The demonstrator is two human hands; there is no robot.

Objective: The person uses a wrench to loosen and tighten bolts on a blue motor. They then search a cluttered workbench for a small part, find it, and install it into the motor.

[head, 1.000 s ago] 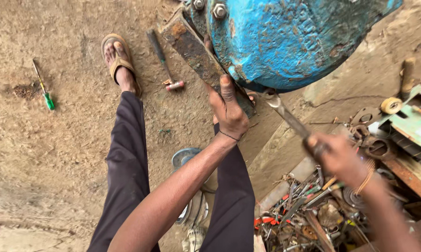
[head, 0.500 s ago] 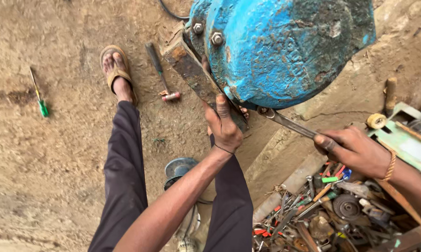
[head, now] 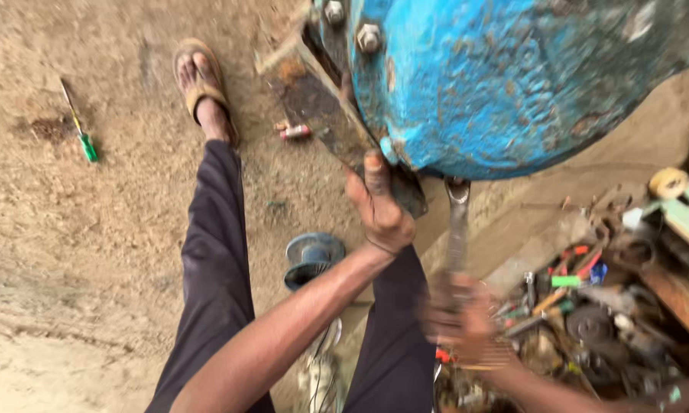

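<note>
Your right hand [head: 460,320] is smeared by motion, so its fingers are hard to read, but its grip is wrapped around the lower handle of a steel wrench [head: 457,229] whose head meets the underside of the blue housing [head: 512,84], which is cut off by the top and right edges. Your left hand [head: 381,208] has its grip closed on the rusty flat bracket [head: 321,107] at the housing's left rim. Bare dirt floor [head: 92,252] lies open to the left, while a crowded tool pile [head: 589,306] hems in the right.
</note>
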